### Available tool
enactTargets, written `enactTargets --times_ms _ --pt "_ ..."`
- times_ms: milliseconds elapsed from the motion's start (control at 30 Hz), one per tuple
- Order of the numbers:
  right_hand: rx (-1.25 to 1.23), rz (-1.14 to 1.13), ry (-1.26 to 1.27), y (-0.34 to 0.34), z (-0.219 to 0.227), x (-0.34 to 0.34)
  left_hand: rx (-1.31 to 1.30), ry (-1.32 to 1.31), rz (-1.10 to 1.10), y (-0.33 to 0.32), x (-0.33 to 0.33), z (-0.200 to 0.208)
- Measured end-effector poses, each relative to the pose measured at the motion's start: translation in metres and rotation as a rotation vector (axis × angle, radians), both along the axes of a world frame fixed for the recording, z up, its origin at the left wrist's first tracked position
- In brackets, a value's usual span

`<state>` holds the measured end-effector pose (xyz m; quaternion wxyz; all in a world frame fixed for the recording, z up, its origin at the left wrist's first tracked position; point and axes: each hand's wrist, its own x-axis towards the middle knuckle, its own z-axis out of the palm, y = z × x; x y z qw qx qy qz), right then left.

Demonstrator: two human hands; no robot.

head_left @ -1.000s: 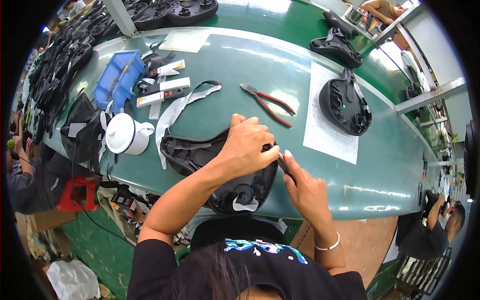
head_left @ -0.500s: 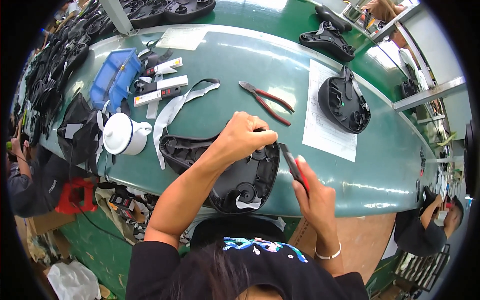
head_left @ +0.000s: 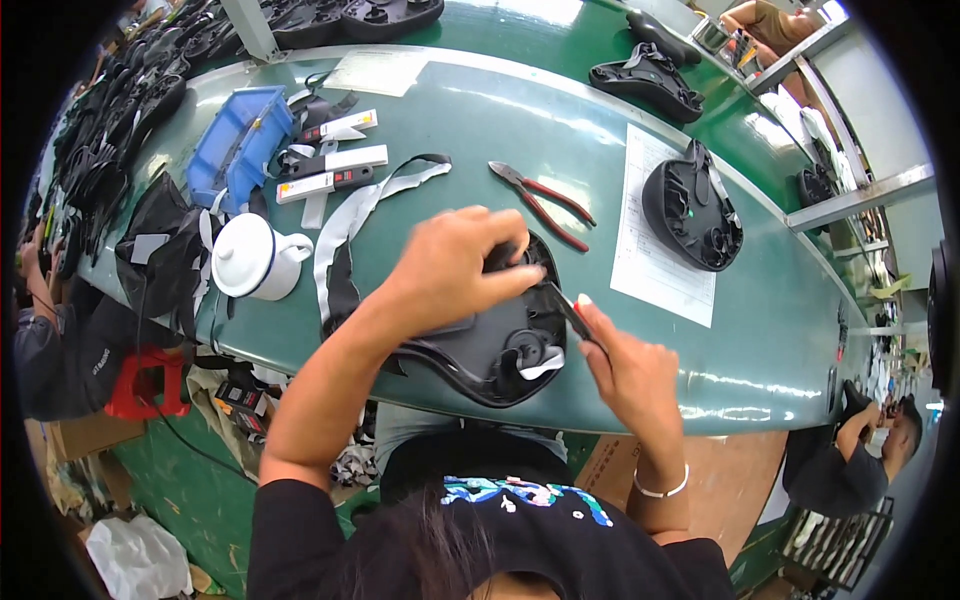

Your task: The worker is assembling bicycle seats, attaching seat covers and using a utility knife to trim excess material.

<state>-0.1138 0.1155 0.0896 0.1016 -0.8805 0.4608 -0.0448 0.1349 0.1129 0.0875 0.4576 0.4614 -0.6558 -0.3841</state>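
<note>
A black moulded shell [head_left: 480, 350] with ribs, round bosses and a loose white tab lies near the table's front edge. My left hand [head_left: 450, 265] reaches over it, its fingers closed on black covering material [head_left: 498, 256] at the shell's far edge; the fingertips are partly hidden. Closed around the red and black handle of a utility knife [head_left: 572, 318], my right hand [head_left: 632, 372] is just right of the shell. The blade points up and left, close to the shell's rim by my left thumb; whether it touches cannot be made out.
Red-handled pliers [head_left: 545, 203] lie beyond the shell. To the left are a white enamel mug [head_left: 250, 256], a blue bin [head_left: 228, 150], boxed blades and a grey strap [head_left: 340, 230]. Another black shell [head_left: 692, 212] sits on a printed sheet [head_left: 655, 290] at right. Other people work at both sides.
The shell has turned and shifted slightly, its white tab moving right. My left hand has moved a little left, and the knife in my right hand has come closer to the shell's rim.
</note>
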Motion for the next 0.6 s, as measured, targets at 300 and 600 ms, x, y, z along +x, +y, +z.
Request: enactTargets --times_ms 300,600 --pt "-0.041 0.056 0.223 0.012 0.021 -0.009 -0.462 -0.421 0.868 -0.016 0.013 -0.04" --pt "0.003 0.365 0.13 -0.075 0.035 -0.003 0.278 0.661 0.394 0.053 0.002 -0.037"
